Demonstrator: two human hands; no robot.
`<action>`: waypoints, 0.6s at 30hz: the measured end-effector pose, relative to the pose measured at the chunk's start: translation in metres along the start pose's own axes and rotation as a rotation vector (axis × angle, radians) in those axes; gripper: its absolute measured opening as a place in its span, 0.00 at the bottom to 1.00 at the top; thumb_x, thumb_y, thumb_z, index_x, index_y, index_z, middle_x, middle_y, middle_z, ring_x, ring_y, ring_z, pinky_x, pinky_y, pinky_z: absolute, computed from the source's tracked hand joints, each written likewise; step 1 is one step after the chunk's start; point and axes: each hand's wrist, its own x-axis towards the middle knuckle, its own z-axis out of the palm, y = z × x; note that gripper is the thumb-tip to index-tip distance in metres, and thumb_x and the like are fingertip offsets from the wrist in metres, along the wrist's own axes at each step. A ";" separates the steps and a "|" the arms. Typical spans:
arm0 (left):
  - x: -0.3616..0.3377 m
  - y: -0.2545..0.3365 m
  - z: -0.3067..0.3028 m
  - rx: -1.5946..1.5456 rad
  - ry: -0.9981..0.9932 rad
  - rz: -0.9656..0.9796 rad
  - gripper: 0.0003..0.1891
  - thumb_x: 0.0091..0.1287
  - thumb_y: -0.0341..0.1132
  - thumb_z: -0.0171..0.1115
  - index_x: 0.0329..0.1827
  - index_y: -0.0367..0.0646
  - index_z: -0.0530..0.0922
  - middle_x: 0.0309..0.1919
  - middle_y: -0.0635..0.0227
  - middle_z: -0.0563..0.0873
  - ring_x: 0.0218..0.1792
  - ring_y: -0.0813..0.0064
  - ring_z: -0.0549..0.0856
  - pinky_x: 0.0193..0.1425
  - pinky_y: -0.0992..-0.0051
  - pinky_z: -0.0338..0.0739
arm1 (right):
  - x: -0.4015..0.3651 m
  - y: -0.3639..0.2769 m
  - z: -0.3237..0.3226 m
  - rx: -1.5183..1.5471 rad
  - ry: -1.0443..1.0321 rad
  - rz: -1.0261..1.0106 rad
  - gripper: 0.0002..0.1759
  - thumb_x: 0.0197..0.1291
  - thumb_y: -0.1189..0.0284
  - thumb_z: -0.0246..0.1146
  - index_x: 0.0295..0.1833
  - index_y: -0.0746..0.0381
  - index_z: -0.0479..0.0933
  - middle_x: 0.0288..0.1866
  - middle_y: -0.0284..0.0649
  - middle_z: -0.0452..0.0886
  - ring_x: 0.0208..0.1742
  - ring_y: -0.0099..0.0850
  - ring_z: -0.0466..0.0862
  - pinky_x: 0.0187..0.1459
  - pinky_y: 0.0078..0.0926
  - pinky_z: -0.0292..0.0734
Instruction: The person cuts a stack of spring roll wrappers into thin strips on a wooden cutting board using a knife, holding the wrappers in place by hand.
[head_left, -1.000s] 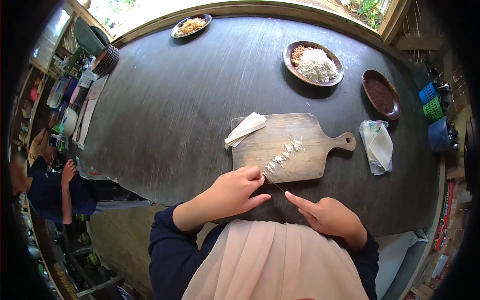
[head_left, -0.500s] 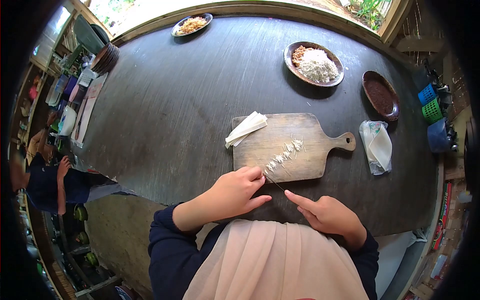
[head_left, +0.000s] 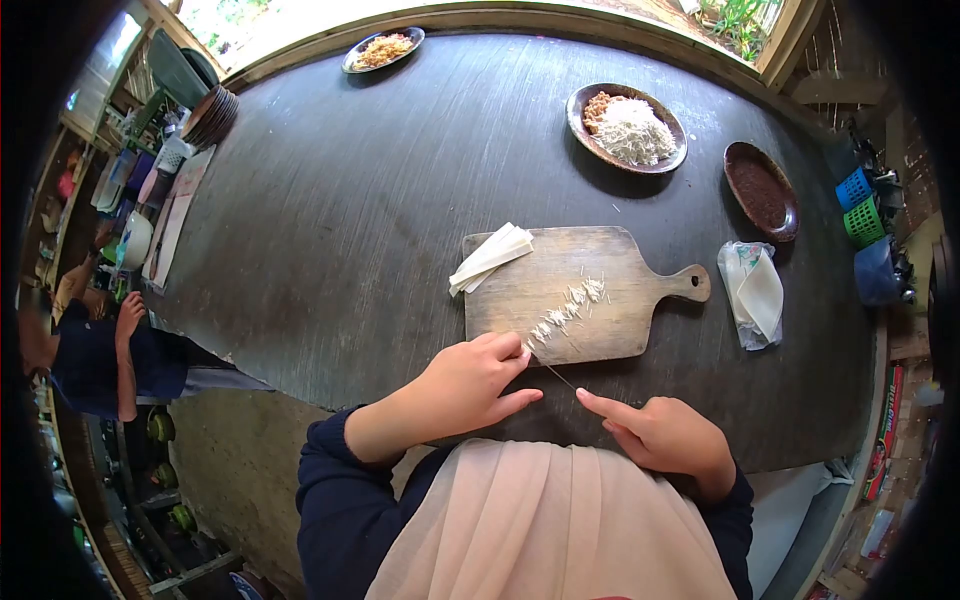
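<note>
A wooden cutting board (head_left: pixel 610 250) with a handle lies on the dark table. My left hand (head_left: pixel 485 380) rests at its near left edge, fingers pressed together over something pale that they mostly hide. My right hand (head_left: pixel 655 430) is closed round a knife, index finger stretched along it; the thin blade (head_left: pixel 560 377) points at my left fingertips. Small heaps of fine white shreds (head_left: pixel 565 312) run diagonally across the board. Flat white strips (head_left: pixel 492 257) are stacked at its far left corner and overhang the edge.
Beyond the board stands a plate (head_left: pixel 680 160) of white shreds and brown pieces. An oval brown dish (head_left: pixel 762 190) and a plastic-wrapped white piece (head_left: pixel 752 295) lie right. Another filled plate (head_left: pixel 383 50) is far back. A co-worker's arm (head_left: pixel 126 350) shows at left.
My right hand and the knife have shifted slightly right, away from my left fingertips. My left hand has hardly moved. The co-worker's hand at the left has moved up a little.
</note>
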 end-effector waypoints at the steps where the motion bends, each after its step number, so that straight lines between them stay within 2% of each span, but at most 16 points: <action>1: 0.000 0.000 0.000 0.000 0.000 0.001 0.20 0.70 0.46 0.67 0.50 0.35 0.82 0.43 0.61 0.82 0.44 0.63 0.84 0.48 0.69 0.82 | 0.001 0.001 0.002 0.000 0.001 0.001 0.33 0.67 0.72 0.60 0.78 0.50 0.66 0.16 0.47 0.76 0.17 0.46 0.79 0.23 0.43 0.75; 3: -0.001 -0.001 0.000 -0.014 -0.002 0.002 0.21 0.70 0.46 0.67 0.51 0.34 0.82 0.44 0.61 0.82 0.44 0.63 0.85 0.48 0.69 0.82 | 0.005 0.004 0.007 0.006 0.063 -0.020 0.32 0.67 0.73 0.63 0.76 0.49 0.68 0.16 0.47 0.73 0.15 0.44 0.75 0.20 0.39 0.71; 6: -0.001 -0.001 -0.001 -0.023 0.019 0.007 0.21 0.70 0.46 0.67 0.50 0.34 0.82 0.44 0.61 0.83 0.44 0.63 0.85 0.49 0.69 0.82 | 0.008 0.004 0.010 -0.005 0.140 -0.023 0.33 0.66 0.73 0.63 0.76 0.50 0.68 0.16 0.47 0.73 0.15 0.45 0.75 0.21 0.39 0.71; 9: -0.002 -0.004 0.003 -0.036 0.037 0.020 0.21 0.70 0.48 0.64 0.45 0.33 0.82 0.42 0.60 0.80 0.45 0.63 0.83 0.48 0.69 0.82 | 0.009 0.003 0.009 0.008 0.121 -0.018 0.33 0.66 0.73 0.63 0.76 0.49 0.68 0.17 0.48 0.74 0.16 0.46 0.75 0.22 0.40 0.71; 12: -0.002 -0.004 0.002 -0.046 0.028 0.015 0.21 0.70 0.48 0.64 0.44 0.33 0.82 0.42 0.60 0.80 0.45 0.62 0.83 0.48 0.68 0.82 | 0.010 0.004 0.009 0.032 0.081 -0.016 0.33 0.66 0.74 0.63 0.77 0.49 0.68 0.18 0.48 0.75 0.16 0.47 0.76 0.22 0.41 0.72; 15: -0.001 -0.003 0.000 -0.032 -0.003 -0.002 0.21 0.69 0.46 0.67 0.49 0.33 0.82 0.44 0.61 0.82 0.45 0.62 0.84 0.48 0.69 0.82 | 0.011 0.003 0.009 0.032 0.066 -0.008 0.33 0.66 0.74 0.63 0.77 0.48 0.68 0.18 0.49 0.75 0.16 0.47 0.76 0.23 0.41 0.73; 18: -0.001 -0.002 0.000 -0.036 0.007 0.002 0.20 0.69 0.46 0.67 0.48 0.33 0.82 0.43 0.61 0.82 0.45 0.62 0.84 0.48 0.69 0.82 | 0.011 0.004 0.010 0.056 0.070 -0.025 0.32 0.68 0.72 0.61 0.77 0.49 0.67 0.15 0.48 0.74 0.16 0.47 0.77 0.22 0.43 0.73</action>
